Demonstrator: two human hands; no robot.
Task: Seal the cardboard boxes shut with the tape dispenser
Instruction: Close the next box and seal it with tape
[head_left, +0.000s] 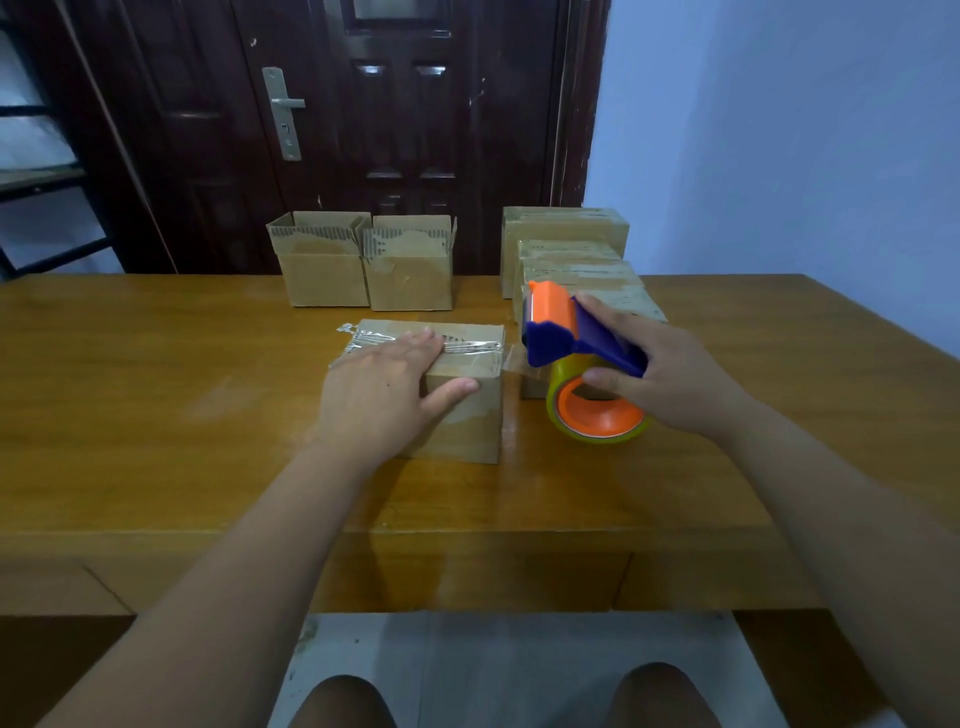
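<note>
Boxes and a tape dispenser over the counter.
The near-centre box is closed, with wrinkled clear tape across its top. The blue-and-orange tape dispenser is tilted just right of it. Two open boxes stand far centre and sealed boxes far right.

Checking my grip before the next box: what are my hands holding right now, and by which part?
The right hand grips the tape dispenser by its blue handle. The left hand holds nothing; it rests flat on the taped cardboard box.

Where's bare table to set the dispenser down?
Bare table left of the box under the left hand, along the near edge, and right of the sealed boxes. Crowded between them, where the right hand holds the tape dispenser.
</note>
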